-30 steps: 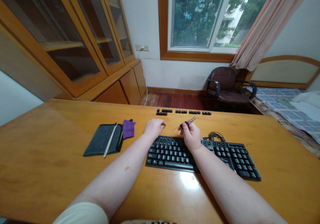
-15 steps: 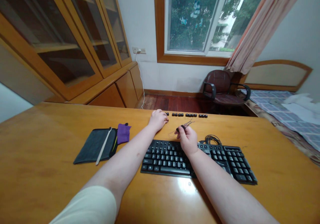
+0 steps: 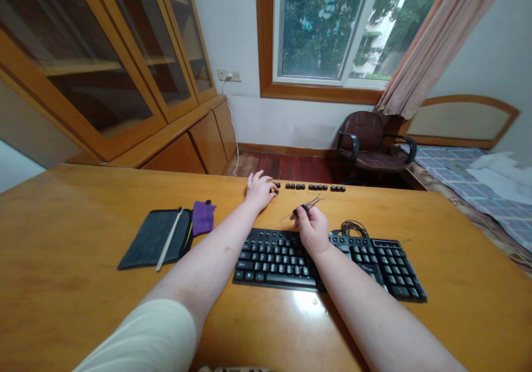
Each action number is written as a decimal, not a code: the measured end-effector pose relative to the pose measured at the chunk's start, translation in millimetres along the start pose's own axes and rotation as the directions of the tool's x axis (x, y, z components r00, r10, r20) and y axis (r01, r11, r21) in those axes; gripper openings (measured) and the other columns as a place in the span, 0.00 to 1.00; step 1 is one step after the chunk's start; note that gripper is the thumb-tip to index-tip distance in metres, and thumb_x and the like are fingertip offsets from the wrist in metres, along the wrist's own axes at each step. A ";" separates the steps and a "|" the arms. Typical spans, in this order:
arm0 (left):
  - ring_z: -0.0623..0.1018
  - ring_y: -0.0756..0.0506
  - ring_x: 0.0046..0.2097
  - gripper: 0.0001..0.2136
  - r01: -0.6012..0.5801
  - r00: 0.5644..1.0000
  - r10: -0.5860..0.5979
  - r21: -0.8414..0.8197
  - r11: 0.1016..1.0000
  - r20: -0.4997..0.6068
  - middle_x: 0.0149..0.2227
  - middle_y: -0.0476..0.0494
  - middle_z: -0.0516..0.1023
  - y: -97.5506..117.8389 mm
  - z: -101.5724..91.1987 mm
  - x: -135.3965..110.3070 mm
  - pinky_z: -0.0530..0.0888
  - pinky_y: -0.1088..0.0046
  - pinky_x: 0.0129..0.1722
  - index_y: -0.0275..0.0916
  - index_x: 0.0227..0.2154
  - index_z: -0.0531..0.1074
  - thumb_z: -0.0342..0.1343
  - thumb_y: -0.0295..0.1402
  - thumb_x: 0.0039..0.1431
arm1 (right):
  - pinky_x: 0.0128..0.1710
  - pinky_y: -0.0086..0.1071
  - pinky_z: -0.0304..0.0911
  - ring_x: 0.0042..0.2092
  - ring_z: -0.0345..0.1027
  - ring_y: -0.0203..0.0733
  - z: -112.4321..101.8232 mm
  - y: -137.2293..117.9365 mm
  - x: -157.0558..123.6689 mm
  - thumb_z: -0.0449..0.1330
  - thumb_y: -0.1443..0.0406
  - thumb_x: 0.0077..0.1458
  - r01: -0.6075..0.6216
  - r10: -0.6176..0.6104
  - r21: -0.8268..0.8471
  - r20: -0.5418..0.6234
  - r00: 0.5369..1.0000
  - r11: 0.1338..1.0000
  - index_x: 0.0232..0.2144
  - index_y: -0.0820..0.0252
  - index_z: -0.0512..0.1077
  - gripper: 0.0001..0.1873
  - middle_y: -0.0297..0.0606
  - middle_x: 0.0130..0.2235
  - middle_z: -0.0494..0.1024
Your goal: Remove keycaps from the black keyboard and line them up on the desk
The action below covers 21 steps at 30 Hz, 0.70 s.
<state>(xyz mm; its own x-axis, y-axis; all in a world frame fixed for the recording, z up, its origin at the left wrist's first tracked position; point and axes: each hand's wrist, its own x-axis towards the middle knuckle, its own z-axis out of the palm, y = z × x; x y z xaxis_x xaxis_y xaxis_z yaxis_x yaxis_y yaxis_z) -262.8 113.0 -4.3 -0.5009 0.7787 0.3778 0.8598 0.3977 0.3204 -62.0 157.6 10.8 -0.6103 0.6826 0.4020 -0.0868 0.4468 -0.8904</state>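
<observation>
A black keyboard lies on the wooden desk in front of me. My right hand hovers over its top edge, fingers pinched on a thin wire keycap puller. My left hand reaches to the far edge of the desk. It rests on the left end of a row of loose black keycaps, its fingers bent over them. What lies under the fingers is hidden.
A dark grey pouch with a white stick on it and a purple cloth lie left of the keyboard. The keyboard's coiled cable sits behind it. A brown chair, a bed and cabinets stand beyond the desk.
My left hand has moved from just behind the keyboard out to the left end of the keycap row at the desk's far edge. The right hand has kept its hold and place.
</observation>
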 end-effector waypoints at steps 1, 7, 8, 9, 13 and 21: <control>0.54 0.38 0.60 0.06 0.008 1.000 -0.008 0.013 1.000 0.002 0.47 0.48 0.73 0.2 -0.3 0.0 0.40 0.50 0.60 0.48 0.29 0.77 0.62 0.33 0.45 | 0.24 0.28 0.60 0.22 0.64 0.34 0.0 0.0 0.0 0.50 0.55 0.57 0.003 -0.003 -0.001 0.002 1.000 1.000 0.24 0.60 0.69 0.18 0.33 0.19 0.69; 0.55 0.38 0.60 0.04 0.013 1.000 -0.012 0.053 0.999 -0.004 0.47 0.50 0.73 2.8 -2.3 -0.7 0.40 0.50 0.60 0.49 0.28 0.77 0.60 0.33 0.47 | 0.24 0.28 0.61 0.22 0.64 0.34 0.4 0.7 -0.1 0.50 0.55 0.57 0.003 -0.003 -0.004 -0.002 1.000 1.000 0.24 0.60 0.69 0.18 0.35 0.21 0.71; 0.55 0.38 0.60 0.04 0.010 1.000 -0.010 0.048 0.999 -0.004 0.47 0.50 0.73 2.9 -2.1 -0.8 0.40 0.50 0.60 0.49 0.28 0.77 0.60 0.33 0.47 | 0.24 0.28 0.61 0.22 0.64 0.34 0.5 0.8 -0.2 0.50 0.55 0.57 0.001 -0.001 -0.003 -0.002 1.000 1.000 0.24 0.60 0.69 0.18 0.35 0.22 0.71; 0.55 0.39 0.60 0.04 0.006 1.000 -0.005 0.042 0.999 -0.005 0.46 0.50 0.74 2.8 -1.7 -0.8 0.41 0.50 0.60 0.49 0.27 0.77 0.60 0.33 0.48 | 0.24 0.28 0.61 0.23 0.64 0.34 0.5 1.0 -0.3 0.50 0.55 0.57 0.001 -0.001 -0.003 -0.002 1.000 1.000 0.24 0.60 0.69 0.18 0.36 0.22 0.72; 0.56 0.39 0.59 0.03 -0.008 1.000 0.008 0.000 1.000 -0.018 0.44 0.48 0.74 1.3 0.5 -0.6 0.40 0.51 0.60 0.47 0.26 0.77 0.59 0.32 0.48 | 0.24 0.28 0.61 0.23 0.64 0.35 -0.1 0.5 -0.6 0.51 0.55 0.57 0.008 -0.008 -0.011 -0.002 1.000 1.000 0.23 0.60 0.70 0.18 0.35 0.21 0.71; 0.57 0.40 0.58 0.06 0.008 1.000 -0.008 -0.013 1.000 -0.020 0.44 0.48 0.74 0.9 0.9 -1.9 0.41 0.54 0.60 0.48 0.31 0.76 0.59 0.32 0.48 | 0.24 0.28 0.61 0.23 0.65 0.35 -2.0 -2.4 -0.1 0.50 0.56 0.57 0.006 -0.006 -0.022 0.018 1.000 1.000 0.23 0.60 0.70 0.18 0.34 0.19 0.69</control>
<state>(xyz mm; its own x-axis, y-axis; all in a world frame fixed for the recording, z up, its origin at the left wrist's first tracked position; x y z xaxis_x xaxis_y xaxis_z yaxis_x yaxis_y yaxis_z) -260.9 112.4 -5.5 -0.5101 0.7652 0.3927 0.8543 0.3979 0.3344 -60.1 157.7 13.3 -0.6240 0.6693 0.4033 -0.0730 0.4639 -0.8829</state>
